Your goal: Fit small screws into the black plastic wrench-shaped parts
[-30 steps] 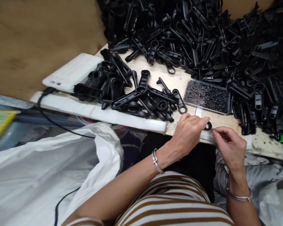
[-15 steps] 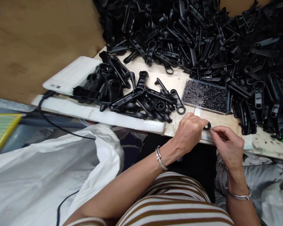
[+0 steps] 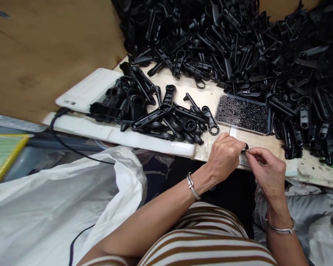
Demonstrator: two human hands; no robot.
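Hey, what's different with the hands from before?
The right hand moved left, closer to the black part by the left hand. That part looks tipped, its hole showing less. I see nothing let go. The box and big pile stayed put.

This is a workshop, or a small factory's assembly corner. A huge heap of black molded plastic arms with ring-shaped ends (image 3: pixel 233 48) covers the back of a pale, stained, board-like worktop (image 3: pixel 310 173), with a smaller cluster of the same black plastic pieces (image 3: pixel 152 116) nearer the front edge. Among them sits a shallow, clear rectangular plastic box filled with tiny dark parts (image 3: pixel 242 113). A brown, scuffed board-like panel (image 3: pixel 52 51) rises at one side, and a large, crumpled white plastic sheet or sack (image 3: pixel 58 195) spreads below the worktop.
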